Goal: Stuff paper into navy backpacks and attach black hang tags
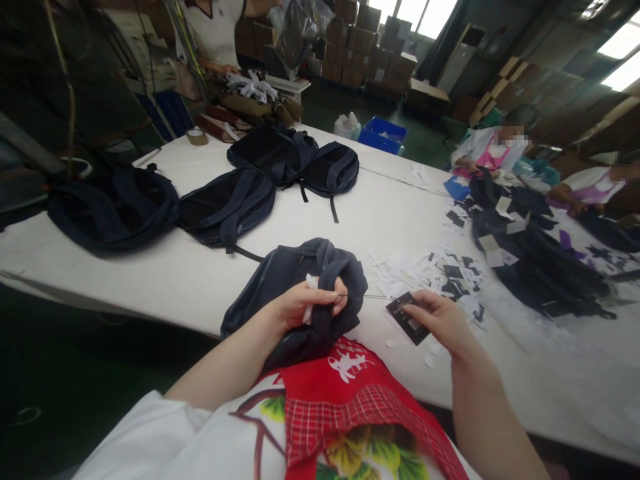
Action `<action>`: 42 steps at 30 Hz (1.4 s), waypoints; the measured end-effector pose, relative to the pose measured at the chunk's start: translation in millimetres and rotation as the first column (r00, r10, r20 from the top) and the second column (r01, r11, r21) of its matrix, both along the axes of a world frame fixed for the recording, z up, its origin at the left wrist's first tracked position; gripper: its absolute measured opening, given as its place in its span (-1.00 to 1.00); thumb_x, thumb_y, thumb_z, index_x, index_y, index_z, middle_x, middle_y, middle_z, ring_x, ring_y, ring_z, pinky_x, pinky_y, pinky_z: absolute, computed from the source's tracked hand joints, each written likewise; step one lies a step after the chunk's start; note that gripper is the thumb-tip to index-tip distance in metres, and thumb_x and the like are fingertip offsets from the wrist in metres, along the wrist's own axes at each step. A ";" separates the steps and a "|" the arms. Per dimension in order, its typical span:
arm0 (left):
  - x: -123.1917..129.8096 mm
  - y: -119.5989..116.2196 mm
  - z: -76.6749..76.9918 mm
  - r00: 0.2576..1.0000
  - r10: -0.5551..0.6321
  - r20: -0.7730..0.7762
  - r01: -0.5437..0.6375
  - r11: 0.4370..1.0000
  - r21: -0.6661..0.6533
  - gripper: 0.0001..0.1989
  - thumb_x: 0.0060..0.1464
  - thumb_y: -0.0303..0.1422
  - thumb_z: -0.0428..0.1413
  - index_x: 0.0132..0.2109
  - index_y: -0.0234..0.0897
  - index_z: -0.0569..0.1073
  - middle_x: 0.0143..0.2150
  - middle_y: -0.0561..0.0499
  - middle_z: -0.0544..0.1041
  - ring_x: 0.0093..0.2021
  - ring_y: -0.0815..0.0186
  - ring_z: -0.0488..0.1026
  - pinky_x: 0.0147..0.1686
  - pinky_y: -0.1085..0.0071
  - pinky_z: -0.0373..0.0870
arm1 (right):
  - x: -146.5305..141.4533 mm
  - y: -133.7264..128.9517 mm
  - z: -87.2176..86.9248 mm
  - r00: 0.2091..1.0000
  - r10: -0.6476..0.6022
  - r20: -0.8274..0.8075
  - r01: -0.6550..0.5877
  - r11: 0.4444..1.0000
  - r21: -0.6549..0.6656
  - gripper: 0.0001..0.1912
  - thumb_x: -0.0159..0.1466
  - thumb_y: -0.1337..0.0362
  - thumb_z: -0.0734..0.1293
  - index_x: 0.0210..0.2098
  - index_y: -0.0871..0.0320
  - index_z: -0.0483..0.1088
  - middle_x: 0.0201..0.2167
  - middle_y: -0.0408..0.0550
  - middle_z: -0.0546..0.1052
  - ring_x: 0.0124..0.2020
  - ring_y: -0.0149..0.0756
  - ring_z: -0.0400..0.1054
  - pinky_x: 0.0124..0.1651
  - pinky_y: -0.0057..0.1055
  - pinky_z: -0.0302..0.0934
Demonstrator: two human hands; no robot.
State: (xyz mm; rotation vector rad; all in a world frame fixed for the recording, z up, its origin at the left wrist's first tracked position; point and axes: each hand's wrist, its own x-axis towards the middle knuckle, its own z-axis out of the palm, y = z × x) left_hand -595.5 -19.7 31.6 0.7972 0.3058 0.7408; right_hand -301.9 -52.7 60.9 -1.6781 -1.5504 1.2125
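Note:
A dark navy backpack lies at the table's near edge, against my red apron. My left hand is closed around its strap, with a bit of white material also showing between the fingers. Off to the right, my right hand pinches a black hang tag with pale print. A thin dark string runs taut between the tag and my left hand. Loose white and black tags lie in a pile just beyond my right hand.
Several more navy backpacks lie across the left and far parts of the white table. Dark bags are heaped at the right, where two people sit. A blue bin stands past the far edge. Another person stands at the back left.

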 end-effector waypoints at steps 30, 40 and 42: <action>-5.6 5.6 16.2 0.750 0.327 -0.575 0.226 0.690 0.687 -0.79 0.08 -0.22 0.09 -0.36 -0.30 0.38 -0.38 0.01 0.38 -0.36 0.32 0.32 -0.27 0.40 0.31 | 3.3 -6.6 6.0 0.917 0.341 -0.207 -0.372 0.919 -0.134 -0.68 0.19 0.07 0.41 -0.28 0.24 0.53 -0.38 -0.02 0.58 -0.36 -0.27 0.46 -0.36 -0.46 0.34; -7.4 11.9 -16.3 0.981 0.036 -0.191 -0.017 0.995 0.096 -0.67 -0.18 -0.36 0.27 -0.54 -0.34 0.22 -0.42 0.04 0.36 -0.61 0.54 0.24 -0.64 0.57 0.10 | -3.5 -7.3 2.4 0.880 0.167 -0.446 -0.305 0.917 -0.259 -0.64 0.16 0.06 0.44 -0.21 0.24 0.49 -0.32 -0.01 0.61 -0.35 -0.27 0.52 -0.32 -0.47 0.37; -8.1 12.6 -12.0 0.989 -0.065 -0.135 0.068 0.997 0.020 -0.65 -0.16 -0.32 0.25 -0.62 -0.34 0.22 -0.57 0.06 0.32 -0.70 0.52 0.19 -0.74 0.57 -0.03 | -10.5 -5.4 1.8 0.851 0.087 -0.518 -0.268 0.920 -0.285 -0.65 0.15 0.08 0.46 -0.23 0.24 0.48 -0.36 -0.03 0.61 -0.40 -0.32 0.51 -0.35 -0.50 0.36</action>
